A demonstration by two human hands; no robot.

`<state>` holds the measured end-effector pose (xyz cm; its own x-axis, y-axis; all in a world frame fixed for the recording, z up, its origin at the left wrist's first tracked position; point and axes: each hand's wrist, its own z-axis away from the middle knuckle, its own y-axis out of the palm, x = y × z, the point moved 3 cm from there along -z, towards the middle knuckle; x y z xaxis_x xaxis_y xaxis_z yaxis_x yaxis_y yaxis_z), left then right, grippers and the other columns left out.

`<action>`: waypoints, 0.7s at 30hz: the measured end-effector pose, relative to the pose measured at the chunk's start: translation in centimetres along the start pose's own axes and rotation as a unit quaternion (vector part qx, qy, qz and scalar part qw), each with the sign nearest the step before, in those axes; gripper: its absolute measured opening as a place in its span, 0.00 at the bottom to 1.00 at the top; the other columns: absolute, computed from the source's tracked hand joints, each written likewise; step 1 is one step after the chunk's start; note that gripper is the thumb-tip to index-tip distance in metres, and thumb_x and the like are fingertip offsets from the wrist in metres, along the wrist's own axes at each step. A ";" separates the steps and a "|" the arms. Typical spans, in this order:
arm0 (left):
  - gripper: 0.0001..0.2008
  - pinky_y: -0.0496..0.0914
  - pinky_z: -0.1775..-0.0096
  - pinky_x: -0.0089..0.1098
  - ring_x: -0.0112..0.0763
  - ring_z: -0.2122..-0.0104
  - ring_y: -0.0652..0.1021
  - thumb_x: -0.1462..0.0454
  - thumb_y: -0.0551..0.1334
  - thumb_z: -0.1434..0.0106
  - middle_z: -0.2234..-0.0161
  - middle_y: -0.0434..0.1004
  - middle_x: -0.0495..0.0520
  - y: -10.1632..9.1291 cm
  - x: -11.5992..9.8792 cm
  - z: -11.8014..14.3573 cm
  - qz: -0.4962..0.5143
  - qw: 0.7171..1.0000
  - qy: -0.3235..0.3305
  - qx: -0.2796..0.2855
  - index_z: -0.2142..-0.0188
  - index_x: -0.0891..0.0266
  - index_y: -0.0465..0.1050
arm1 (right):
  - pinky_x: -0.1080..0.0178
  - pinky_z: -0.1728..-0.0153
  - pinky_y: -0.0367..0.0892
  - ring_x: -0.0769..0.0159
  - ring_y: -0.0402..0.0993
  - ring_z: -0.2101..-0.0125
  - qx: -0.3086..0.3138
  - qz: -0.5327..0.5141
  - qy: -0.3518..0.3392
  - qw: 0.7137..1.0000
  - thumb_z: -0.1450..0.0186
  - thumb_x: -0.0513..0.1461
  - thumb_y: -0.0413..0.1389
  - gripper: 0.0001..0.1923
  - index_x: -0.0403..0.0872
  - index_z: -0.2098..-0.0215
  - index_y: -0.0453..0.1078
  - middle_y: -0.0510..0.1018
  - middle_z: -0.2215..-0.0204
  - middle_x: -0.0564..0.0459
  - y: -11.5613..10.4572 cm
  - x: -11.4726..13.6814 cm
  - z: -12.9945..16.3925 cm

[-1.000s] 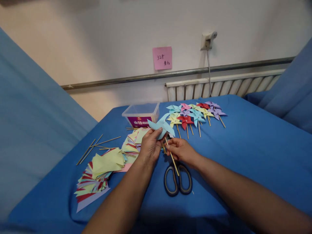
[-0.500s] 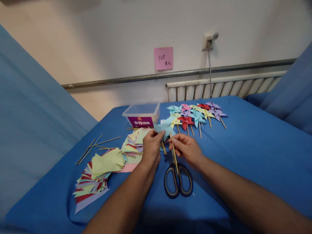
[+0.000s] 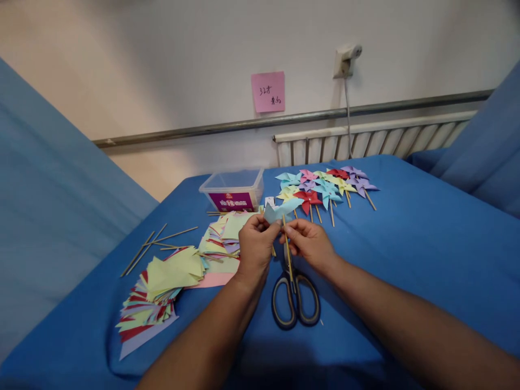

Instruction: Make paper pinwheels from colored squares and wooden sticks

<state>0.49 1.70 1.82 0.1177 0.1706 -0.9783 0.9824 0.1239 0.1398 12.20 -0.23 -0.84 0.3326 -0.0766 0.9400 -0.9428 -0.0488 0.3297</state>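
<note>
My left hand (image 3: pixel 258 242) pinches a light blue paper pinwheel (image 3: pixel 287 209) between thumb and fingers. A thin wooden stick (image 3: pixel 287 250) is gripped near its upper end by my right hand (image 3: pixel 307 241), the fingers closed round it. The stick's top meets the pinwheel's lower part; whether they are joined is hidden by my fingertips. Beneath the stick lies a pair of scissors (image 3: pixel 307 299) with dark handles towards me, the blades partly covered by my hands. Several finished pinwheels (image 3: pixel 327 190) in blue, red, yellow, pink and purple lie behind my right hand.
Left of my hands are stacks of coloured paper (image 3: pixel 173 273) and more cut paper (image 3: pixel 221 238). Loose wooden sticks (image 3: pixel 143 253) lie farther left. A clear plastic box (image 3: pixel 232 190) stands at the back of the blue-covered table (image 3: pixel 406 260). Blue curtains (image 3: pixel 60 179) hang at both sides.
My hands have come closer together, bringing the stick's top up against the pinwheel. The pinwheel has turned and tilted in my left hand. The view has shifted slightly.
</note>
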 end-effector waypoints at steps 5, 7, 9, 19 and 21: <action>0.10 0.65 0.73 0.25 0.24 0.79 0.72 0.65 0.70 0.55 0.79 0.75 0.45 0.0 -0.1 0.1 -0.006 1.000 0.004 -0.002 0.73 0.63 0.72 | 0.70 0.85 0.57 0.76 0.64 0.86 0.003 0.003 0.000 1.000 0.47 0.54 0.64 0.20 0.46 0.72 0.70 0.77 0.78 0.57 0.0 -0.1 0.0; 0.09 0.65 0.74 0.25 0.24 0.80 0.72 0.65 0.70 0.54 0.79 0.74 0.45 0.1 -0.3 0.2 -0.007 1.000 0.005 -0.003 0.74 0.63 0.71 | 0.70 0.85 0.57 0.76 0.64 0.86 0.004 0.001 0.000 1.000 0.47 0.54 0.64 0.20 0.46 0.72 0.70 0.77 0.78 0.57 0.0 -0.1 0.0; 0.09 0.64 0.75 0.25 0.23 0.80 0.71 0.65 0.70 0.54 0.79 0.74 0.45 0.1 -0.4 0.3 -0.009 1.000 0.007 -0.004 0.74 0.63 0.71 | 0.70 0.85 0.57 0.76 0.65 0.86 0.005 0.000 0.000 1.000 0.46 0.54 0.64 0.20 0.46 0.72 0.70 0.77 0.78 0.57 0.0 -0.1 0.0; 0.09 0.63 0.77 0.25 0.24 0.82 0.71 0.65 0.69 0.53 0.82 0.70 0.44 0.0 -0.7 0.3 -0.044 0.999 0.021 -0.008 0.77 0.62 0.68 | 0.71 0.85 0.57 0.76 0.65 0.86 0.009 0.001 0.002 1.000 0.47 0.55 0.64 0.21 0.47 0.72 0.69 0.77 0.79 0.57 0.0 -0.2 0.0; 0.09 0.63 0.77 0.26 0.24 0.82 0.71 0.65 0.69 0.53 0.81 0.70 0.44 0.0 -0.8 0.3 -0.049 0.999 0.022 -0.010 0.77 0.62 0.68 | 0.71 0.85 0.58 0.76 0.65 0.86 0.009 0.001 0.002 1.000 0.47 0.54 0.64 0.21 0.47 0.72 0.69 0.77 0.79 0.57 0.0 -0.2 0.0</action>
<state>0.46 1.22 2.59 0.0142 0.1996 -0.9798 0.9859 0.1608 0.0471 12.11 -0.23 -1.04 0.3303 -0.0732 0.9410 -0.9430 -0.0670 0.3258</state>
